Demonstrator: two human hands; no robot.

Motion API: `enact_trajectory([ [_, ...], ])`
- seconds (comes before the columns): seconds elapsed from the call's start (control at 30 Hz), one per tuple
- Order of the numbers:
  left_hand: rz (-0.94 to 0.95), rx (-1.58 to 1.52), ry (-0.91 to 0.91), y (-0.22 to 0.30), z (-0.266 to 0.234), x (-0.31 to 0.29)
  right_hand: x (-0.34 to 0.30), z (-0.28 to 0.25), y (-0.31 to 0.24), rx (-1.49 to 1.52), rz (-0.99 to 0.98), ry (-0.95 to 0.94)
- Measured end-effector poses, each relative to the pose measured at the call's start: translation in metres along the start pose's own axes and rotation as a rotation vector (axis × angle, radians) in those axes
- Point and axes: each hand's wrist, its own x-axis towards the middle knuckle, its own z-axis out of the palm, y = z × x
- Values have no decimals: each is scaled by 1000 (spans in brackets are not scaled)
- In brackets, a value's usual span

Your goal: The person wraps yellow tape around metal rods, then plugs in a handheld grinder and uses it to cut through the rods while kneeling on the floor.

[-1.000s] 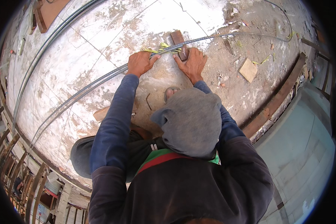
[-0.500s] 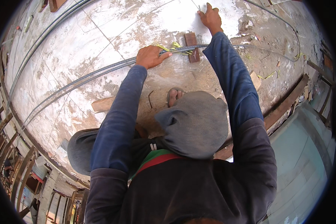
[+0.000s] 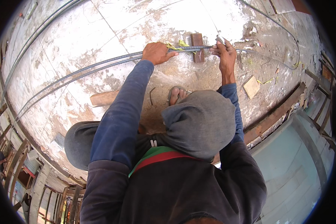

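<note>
A pair of long grey steel reinforcing bars (image 3: 97, 65) runs across the floor in front of me. My left hand (image 3: 155, 52) is closed over them, thumb stretched along the bars toward the right. My right hand (image 3: 225, 52) is at the bar ends, just right of a brown wooden block (image 3: 197, 47) lying under the bars. Its fingers are pinched around a small pale, silvery piece (image 3: 220, 39) whose kind I cannot make out. Yellow-green tie strips (image 3: 182, 43) lie round the bars between my hands.
More bent bars curve along the far left (image 3: 37, 34) and the right (image 3: 288, 32). A wood offcut (image 3: 103, 98), a bent rod (image 3: 151, 96) and a square tan piece (image 3: 251, 87) lie near my foot. Timber beams (image 3: 276, 112) edge the worn white floor at the right.
My right hand has come back from the far floor to the bar ends, carrying the small pale piece. My left hand stays on the bars.
</note>
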Motion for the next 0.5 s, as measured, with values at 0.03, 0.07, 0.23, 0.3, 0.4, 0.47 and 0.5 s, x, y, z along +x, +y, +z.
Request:
enact_trajectory([
  [0.03, 7, 8, -1, 2, -5, 0, -12, -3, 4, 94, 1, 34],
  [0.07, -9, 2, -55, 5, -9, 1, -22, -5, 7, 101, -2, 40],
  [0.23, -24, -11, -80, 9, -10, 1, -46, -17, 21, 198, 91, -33],
  [0.3, -14, -19, -41, 8, -9, -1, -49, -8, 27, -114, 19, -22],
  [0.4, -5, -33, -11, 7, -9, -3, -50, 3, 31, -253, 0, 18],
  [0.47, -15, -43, -28, 8, -10, -4, -48, 8, 24, -303, 23, 41],
  [0.5, -18, -46, -50, 8, -10, -4, -44, 9, 25, -287, 14, 42],
])
